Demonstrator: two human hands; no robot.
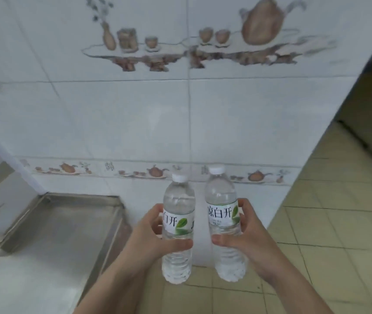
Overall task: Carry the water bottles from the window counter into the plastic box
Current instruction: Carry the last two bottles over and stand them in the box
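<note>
Both bare forearms enter from the bottom edge, cut off before the elbows, and rise toward the middle of the view. The left hand (151, 234) wraps the left water bottle (177, 227) at its waist: the thumb lies across the front below the label, and the fingers (155, 211) curl round the far side, mostly hidden behind the plastic. The right hand (246, 232) grips the right water bottle (224, 220) the same way, thumb across the front under the label, fingers closed round the back with only their tips showing at the label's edge.

Both bottles are clear ribbed plastic, full, upright and held in the air just beside each other, not touching. Each has a white screw cap and a white label with dark characters and a green leaf; the left label is partly covered by the hand.

Below the bottles is a floor (316, 257) of dull yellowish square tiles. To the left of the left water bottle lies a steel table (44, 245) with a raised rim, its near part blurred and cut off by the frame.

Behind the bottles stands a glossy white tiled wall (135, 121), with a narrow border strip of small teapot pictures just behind the caps and, higher up, a larger painted tea set (203, 41), soft and slightly blurred.
</note>
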